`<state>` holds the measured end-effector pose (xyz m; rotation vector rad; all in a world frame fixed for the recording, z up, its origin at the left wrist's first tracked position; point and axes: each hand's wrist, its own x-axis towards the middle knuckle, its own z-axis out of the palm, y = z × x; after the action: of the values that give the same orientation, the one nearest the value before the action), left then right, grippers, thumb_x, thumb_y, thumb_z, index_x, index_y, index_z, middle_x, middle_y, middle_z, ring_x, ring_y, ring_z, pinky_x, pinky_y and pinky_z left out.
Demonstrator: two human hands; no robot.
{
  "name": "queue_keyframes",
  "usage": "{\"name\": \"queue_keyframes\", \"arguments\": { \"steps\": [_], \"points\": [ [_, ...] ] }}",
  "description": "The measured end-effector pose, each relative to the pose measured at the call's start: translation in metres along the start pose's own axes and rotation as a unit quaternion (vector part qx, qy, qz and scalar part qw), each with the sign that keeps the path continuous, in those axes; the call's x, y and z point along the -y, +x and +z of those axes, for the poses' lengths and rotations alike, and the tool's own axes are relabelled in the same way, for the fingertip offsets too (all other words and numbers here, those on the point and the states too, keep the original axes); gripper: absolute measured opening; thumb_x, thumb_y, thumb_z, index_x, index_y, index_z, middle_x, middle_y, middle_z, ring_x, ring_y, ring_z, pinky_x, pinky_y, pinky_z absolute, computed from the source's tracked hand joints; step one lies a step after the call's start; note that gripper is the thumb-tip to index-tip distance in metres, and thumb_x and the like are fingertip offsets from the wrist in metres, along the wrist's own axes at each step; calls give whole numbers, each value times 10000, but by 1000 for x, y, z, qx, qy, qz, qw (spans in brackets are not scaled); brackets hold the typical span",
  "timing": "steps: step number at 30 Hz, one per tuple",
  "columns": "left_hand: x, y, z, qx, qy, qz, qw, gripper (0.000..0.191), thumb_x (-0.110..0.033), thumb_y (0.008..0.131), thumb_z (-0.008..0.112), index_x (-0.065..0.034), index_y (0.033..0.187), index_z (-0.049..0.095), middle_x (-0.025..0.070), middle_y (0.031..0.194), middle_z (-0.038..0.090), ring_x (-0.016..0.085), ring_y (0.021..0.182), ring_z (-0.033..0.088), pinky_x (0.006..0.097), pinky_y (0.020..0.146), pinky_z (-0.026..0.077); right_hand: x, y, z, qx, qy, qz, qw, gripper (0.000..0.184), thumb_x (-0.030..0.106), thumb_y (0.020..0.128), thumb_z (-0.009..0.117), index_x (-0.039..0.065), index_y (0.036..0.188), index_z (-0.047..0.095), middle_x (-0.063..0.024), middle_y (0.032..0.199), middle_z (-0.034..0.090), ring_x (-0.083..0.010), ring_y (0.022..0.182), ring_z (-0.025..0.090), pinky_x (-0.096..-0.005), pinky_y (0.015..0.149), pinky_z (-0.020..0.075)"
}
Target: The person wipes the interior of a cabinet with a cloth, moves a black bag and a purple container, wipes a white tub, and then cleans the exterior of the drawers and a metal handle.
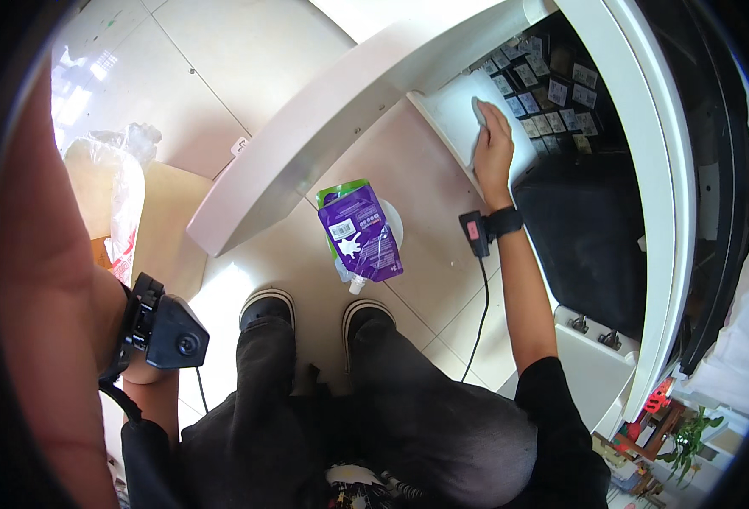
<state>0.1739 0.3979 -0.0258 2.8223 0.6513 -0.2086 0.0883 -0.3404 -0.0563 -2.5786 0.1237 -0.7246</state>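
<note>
My right hand (493, 149) reaches into a white cabinet at the upper right. Under its fingers is a small grey pad (478, 111), pressed to a lit white inner panel (451, 105); whether it is sponge or folded cloth I cannot tell. A black strap with a small cabled device (474, 233) circles that wrist. My left hand (50, 254) looms blurred at the left rim, very close to the camera, and its fingers cannot be made out. A black camera module (177, 337) is strapped to the left wrist.
A curved white panel (323, 121) juts across the floor. Purple (362, 235) and green (327, 191) spouted pouches lie before my shoes. A box (171, 216) with clear plastic (120, 146) stands left. Many printed labels (556, 92) and a black block (578, 235) fill the cabinet.
</note>
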Motion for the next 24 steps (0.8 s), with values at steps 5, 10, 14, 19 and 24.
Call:
{"name": "queue_keyframes", "arguments": {
  "steps": [5, 10, 14, 19, 24],
  "points": [
    [3, 6, 0, 10, 37, 2, 999, 903, -773, 795, 392, -39, 1318, 445, 257, 1340, 427, 411, 1282, 384, 571, 1060, 277, 34, -27, -7, 64, 59, 0, 996, 447, -130, 828, 447, 29, 1225, 578, -183, 1245, 559, -346, 1167, 524, -366, 1007, 400],
    [-42, 7, 7, 14, 50, 57, 997, 880, -766, 796, 414, -50, 1307, 455, 250, 1316, 455, 411, 1262, 411, 569, 1047, 299, -31, 5, -14, -40, 26, 71, 996, 454, -140, 784, 437, 2, 1184, 598, -194, 1195, 580, -346, 1129, 544, -379, 997, 404],
    [-120, -32, -42, -52, -71, 226, 970, 862, -760, 797, 431, -58, 1297, 463, 245, 1297, 476, 410, 1245, 433, 568, 1036, 317, -13, 34, 25, -64, -39, -15, 997, 461, -156, 754, 429, -18, 1157, 605, -206, 1145, 594, -360, 1051, 549, -392, 938, 433],
    [-266, -147, -77, 26, -343, 595, 727, 840, -753, 798, 452, -69, 1286, 473, 238, 1273, 504, 410, 1225, 460, 566, 1023, 339, 54, -1, 22, 83, 97, -44, 991, 470, -169, 783, 411, -2, 1182, 595, -206, 1223, 559, -353, 1079, 547, -376, 938, 443],
    [-332, -222, -15, 124, -534, 647, 530, 753, -728, 815, 476, -57, 1151, 530, 225, 1153, 572, 407, 1144, 523, 531, 965, 416, -19, 28, 5, -60, -22, 17, 998, 444, -140, 813, 425, 20, 1190, 597, -206, 1200, 579, -368, 1124, 536, -397, 948, 447]
  ]
}}
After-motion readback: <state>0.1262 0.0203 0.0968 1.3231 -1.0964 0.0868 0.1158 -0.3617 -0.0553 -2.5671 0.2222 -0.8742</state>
